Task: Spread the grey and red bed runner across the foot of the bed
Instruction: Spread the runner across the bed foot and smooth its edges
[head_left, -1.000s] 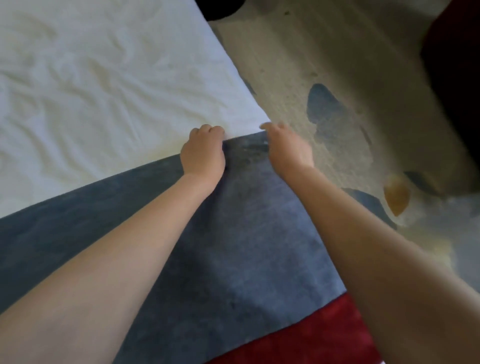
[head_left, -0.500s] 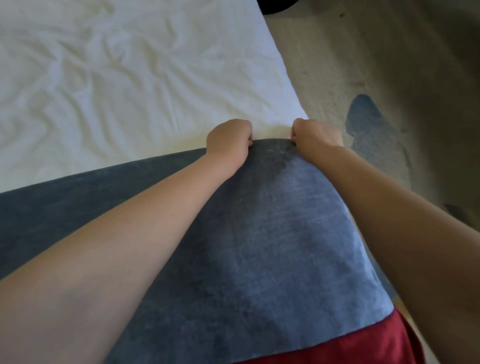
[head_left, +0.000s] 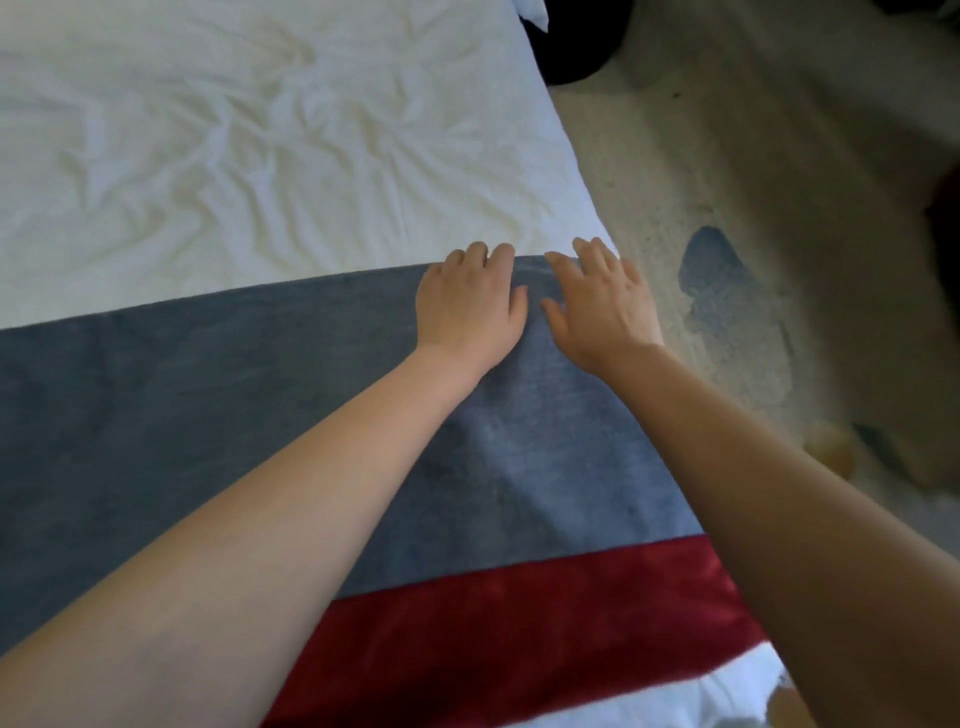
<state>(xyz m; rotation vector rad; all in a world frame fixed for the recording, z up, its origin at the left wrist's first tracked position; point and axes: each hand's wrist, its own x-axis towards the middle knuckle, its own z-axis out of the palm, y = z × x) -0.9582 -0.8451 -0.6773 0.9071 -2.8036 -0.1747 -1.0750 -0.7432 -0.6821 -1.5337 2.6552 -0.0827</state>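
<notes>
Nearest the camera lies the red band of the bed runner, flat, with a strip of pale bedding showing on its near side. Beyond the red comes the runner's wide grey band, which runs leftward out of view across the bed. At the runner's far hem, close to its right end, the left hand and the right hand rest side by side, palms down. Each grip is apart: the fingers are straight, laid on the cloth and pinching nothing.

The step in hand looks like smoothing and squaring this end. To do it well, I would press lightly and sweep outward from the runner's middle toward its hem and corner, so the nap lies one way and the hem runs straight. Dragging hard would likely ruck the creased white sheet that lies just past the hem. Off the runner's right end is speckled carpet with a dark patch. No brand, label or writing can be read anywhere.
</notes>
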